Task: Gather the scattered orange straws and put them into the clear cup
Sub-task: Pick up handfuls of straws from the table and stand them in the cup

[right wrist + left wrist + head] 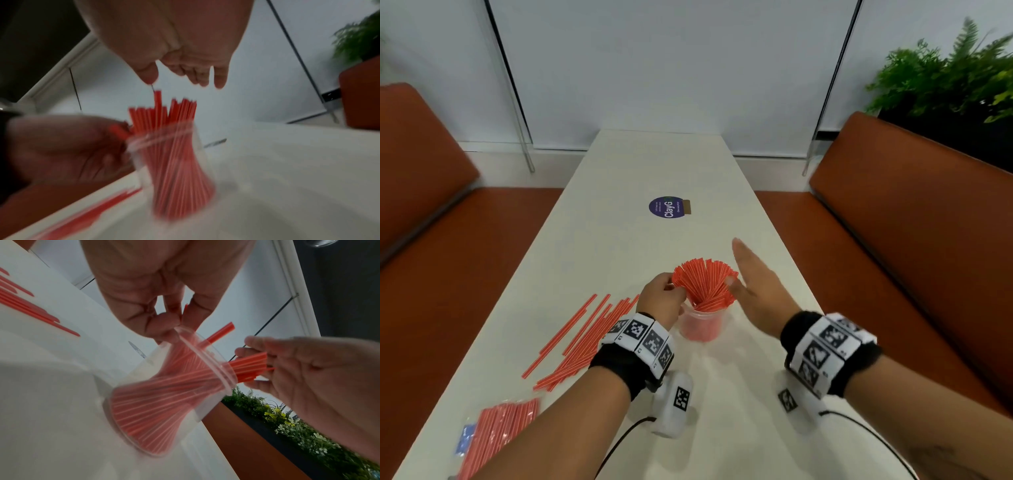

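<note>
The clear cup (pixel 702 327) stands on the white table (pixel 654 164) between my hands, packed with orange straws (pixel 705 284) that fan out above its rim. My left hand (pixel 674 287) is at the fan's left edge, its curled fingers pinching a few straw tips (pixel 186 309). My right hand (pixel 748 274) is at the fan's right side with fingers straight, the thumb touching the straws. More loose straws (pixel 582 342) lie on the table to the left of the cup. The right wrist view is blurred but shows the cup (pixel 170 162) under my straight right fingers (pixel 220 81).
A plastic packet of straws (pixel 500 431) lies at the near left table edge. A round purple sticker (pixel 666 206) is farther up the table. Orange benches (pixel 893 240) flank both sides, and a plant (pixel 955 78) stands at the back right.
</note>
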The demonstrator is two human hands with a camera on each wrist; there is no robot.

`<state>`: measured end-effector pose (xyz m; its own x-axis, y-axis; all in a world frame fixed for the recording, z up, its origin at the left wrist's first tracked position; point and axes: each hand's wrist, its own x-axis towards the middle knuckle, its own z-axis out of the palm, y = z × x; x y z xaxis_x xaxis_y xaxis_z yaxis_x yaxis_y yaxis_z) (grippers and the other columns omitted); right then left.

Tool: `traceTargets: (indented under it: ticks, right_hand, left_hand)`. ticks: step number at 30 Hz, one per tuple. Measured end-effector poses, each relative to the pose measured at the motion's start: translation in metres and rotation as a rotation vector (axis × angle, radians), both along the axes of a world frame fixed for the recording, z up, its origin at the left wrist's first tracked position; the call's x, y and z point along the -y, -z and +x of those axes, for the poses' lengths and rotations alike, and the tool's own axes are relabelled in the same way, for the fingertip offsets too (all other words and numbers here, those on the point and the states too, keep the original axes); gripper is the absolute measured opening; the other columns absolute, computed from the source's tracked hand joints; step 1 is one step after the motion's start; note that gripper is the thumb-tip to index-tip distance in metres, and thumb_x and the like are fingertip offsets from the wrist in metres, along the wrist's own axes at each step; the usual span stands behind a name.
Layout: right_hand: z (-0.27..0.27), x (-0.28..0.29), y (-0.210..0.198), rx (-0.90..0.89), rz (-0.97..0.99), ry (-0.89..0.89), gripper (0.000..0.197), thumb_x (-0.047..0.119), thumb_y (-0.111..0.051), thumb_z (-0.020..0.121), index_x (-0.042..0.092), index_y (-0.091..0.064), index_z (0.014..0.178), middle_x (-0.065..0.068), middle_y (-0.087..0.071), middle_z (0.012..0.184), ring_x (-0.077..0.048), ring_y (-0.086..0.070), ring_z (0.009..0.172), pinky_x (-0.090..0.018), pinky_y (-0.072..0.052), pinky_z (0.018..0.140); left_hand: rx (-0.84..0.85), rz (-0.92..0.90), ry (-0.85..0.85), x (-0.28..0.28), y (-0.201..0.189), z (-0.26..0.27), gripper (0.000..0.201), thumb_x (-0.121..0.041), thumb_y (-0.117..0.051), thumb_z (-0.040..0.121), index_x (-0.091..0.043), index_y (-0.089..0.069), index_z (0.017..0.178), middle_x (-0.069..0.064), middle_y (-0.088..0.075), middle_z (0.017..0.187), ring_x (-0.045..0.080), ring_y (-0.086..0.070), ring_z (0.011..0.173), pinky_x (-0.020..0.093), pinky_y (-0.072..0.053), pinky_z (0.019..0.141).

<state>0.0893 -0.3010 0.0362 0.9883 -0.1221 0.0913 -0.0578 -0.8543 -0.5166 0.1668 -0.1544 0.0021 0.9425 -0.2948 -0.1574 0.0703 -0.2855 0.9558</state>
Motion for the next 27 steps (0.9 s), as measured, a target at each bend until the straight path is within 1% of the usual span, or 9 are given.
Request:
traceTargets:
  ticks: [2, 4, 8, 12, 14, 17, 21, 24, 27]
  right_hand:
    - [-0.005, -0.013, 0.023, -0.017, -0.044, -0.049, 0.075, 0.058, -0.006, 0.088, 0.015, 0.003, 0.149, -0.001, 0.001, 0.159, -0.004, 0.008, 0.141, -0.028, -0.002, 0.116]
    - [-0.001, -0.017, 0.036, -0.013, -0.08, -0.057, 0.081, 0.06, 0.0, 0.083, 0.014, -0.001, 0.149, -0.003, -0.001, 0.159, -0.01, 0.008, 0.144, -0.034, -0.005, 0.119]
    - [0.007, -0.012, 0.024, -0.086, -0.07, -0.029, 0.06, 0.047, -0.017, 0.096, 0.019, -0.012, 0.149, -0.002, -0.006, 0.16, -0.017, 0.001, 0.148, -0.045, -0.007, 0.119]
    - [0.001, -0.014, 0.003, 0.123, 0.006, 0.084, 0.08, 0.07, -0.01, 0.084, 0.021, -0.035, 0.142, -0.003, -0.035, 0.15, -0.02, -0.025, 0.141, -0.039, -0.02, 0.109]
    - [-0.003, -0.03, -0.012, 0.271, 0.041, 0.091, 0.062, 0.058, -0.027, 0.088, 0.02, -0.049, 0.131, -0.001, -0.049, 0.133, -0.018, -0.041, 0.126, -0.029, -0.026, 0.097]
    - [-0.006, -0.071, -0.034, 0.345, 0.009, -0.122, 0.041, 0.036, -0.051, 0.086, 0.016, -0.056, 0.121, -0.002, -0.056, 0.115, -0.018, -0.051, 0.109, -0.025, -0.035, 0.088]
    - [0.006, -0.129, -0.03, 0.127, -0.252, -0.448, 0.046, 0.026, -0.058, 0.086, 0.014, -0.048, 0.13, -0.006, -0.053, 0.122, -0.024, -0.049, 0.113, -0.035, -0.043, 0.093]
    - [0.03, -0.155, -0.004, -0.184, -0.438, -0.533, 0.065, 0.027, -0.064, 0.083, 0.012, -0.034, 0.14, -0.009, -0.044, 0.136, -0.028, -0.044, 0.123, -0.04, -0.041, 0.099]
    - [0.056, -0.166, 0.021, -0.408, -0.493, -0.493, 0.075, 0.013, -0.068, 0.08, 0.01, -0.027, 0.142, -0.012, -0.041, 0.138, -0.032, -0.045, 0.124, -0.043, -0.044, 0.097]
  left_hand:
    - [0.02, 0.008, -0.003, -0.004, 0.0, -0.002, 0.021, -0.003, -0.044, 0.083, -0.018, -0.054, 0.072, 0.002, -0.056, 0.07, 0.018, -0.05, 0.056, 0.025, -0.037, 0.053]
    - [0.037, 0.022, 0.0, -0.006, 0.0, -0.004, 0.021, -0.003, -0.043, 0.084, -0.016, -0.056, 0.076, 0.002, -0.056, 0.071, 0.016, -0.049, 0.058, 0.024, -0.039, 0.054]
    - [0.029, 0.056, 0.053, -0.012, -0.004, -0.004, 0.024, -0.008, -0.043, 0.09, -0.009, -0.059, 0.108, 0.003, -0.059, 0.086, 0.012, -0.051, 0.061, 0.021, -0.039, 0.055]
    - [0.001, 0.104, 0.001, -0.037, -0.01, 0.003, 0.04, -0.007, -0.047, 0.091, -0.009, -0.045, 0.131, 0.009, -0.055, 0.12, 0.013, -0.055, 0.069, 0.025, -0.045, 0.065]
    - [0.04, 0.154, -0.078, -0.06, -0.015, 0.01, 0.039, -0.007, -0.051, 0.089, -0.008, -0.049, 0.128, 0.014, -0.056, 0.124, 0.024, -0.06, 0.084, 0.033, -0.046, 0.079]
    - [0.064, 0.31, -0.148, -0.097, -0.023, 0.021, 0.043, -0.007, -0.058, 0.085, -0.006, -0.049, 0.127, 0.017, -0.056, 0.126, 0.033, -0.057, 0.111, 0.037, -0.045, 0.092]
    - [-0.023, 0.578, -0.163, -0.134, -0.021, 0.035, 0.055, -0.009, -0.062, 0.083, -0.006, -0.042, 0.134, 0.014, -0.05, 0.137, 0.027, -0.049, 0.124, 0.034, -0.04, 0.102]
    - [-0.064, 0.776, -0.109, -0.149, -0.013, 0.041, 0.05, -0.006, -0.054, 0.087, -0.004, -0.04, 0.135, 0.014, -0.045, 0.142, 0.028, -0.046, 0.128, 0.033, -0.039, 0.105]
    - [-0.074, 0.915, -0.034, -0.155, -0.002, 0.042, 0.041, -0.007, -0.048, 0.09, 0.0, -0.046, 0.131, 0.017, -0.05, 0.136, 0.028, -0.05, 0.125, 0.033, -0.04, 0.102]
